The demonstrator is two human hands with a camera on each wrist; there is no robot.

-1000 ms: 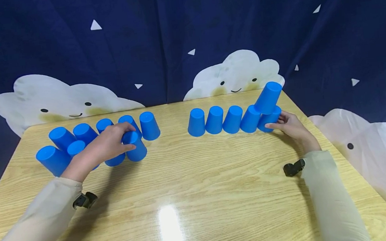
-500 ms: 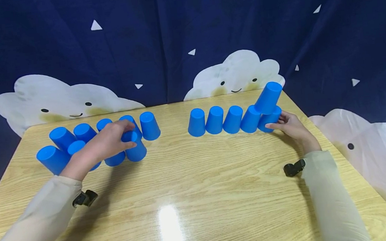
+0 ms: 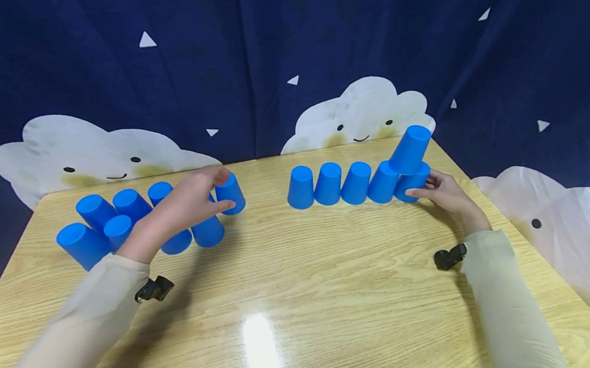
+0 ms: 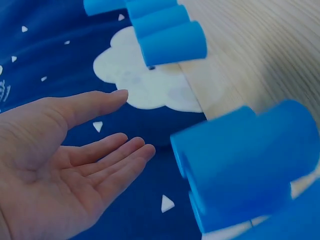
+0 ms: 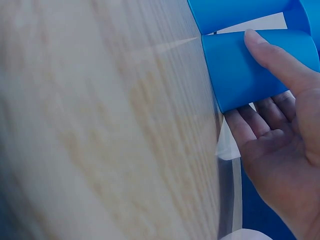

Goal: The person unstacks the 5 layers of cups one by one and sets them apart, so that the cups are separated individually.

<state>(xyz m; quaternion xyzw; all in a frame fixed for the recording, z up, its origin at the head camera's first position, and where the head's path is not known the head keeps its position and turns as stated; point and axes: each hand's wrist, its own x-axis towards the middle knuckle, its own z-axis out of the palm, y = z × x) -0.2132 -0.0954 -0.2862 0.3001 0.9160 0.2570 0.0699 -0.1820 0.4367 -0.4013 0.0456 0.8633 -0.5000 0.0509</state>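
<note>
Head view hid the left hand point(image 4: 60, 165) fingers; its wrist view showed them spread, beside a blue cup point(image 4: 245, 155).

The left hand point(image 3: 185, 203) hides parts of the far-row blue cups point(image 3: 159, 192) behind it; in the left wrist view the nearest cup point(image 4: 245, 157) is blurred.
</note>
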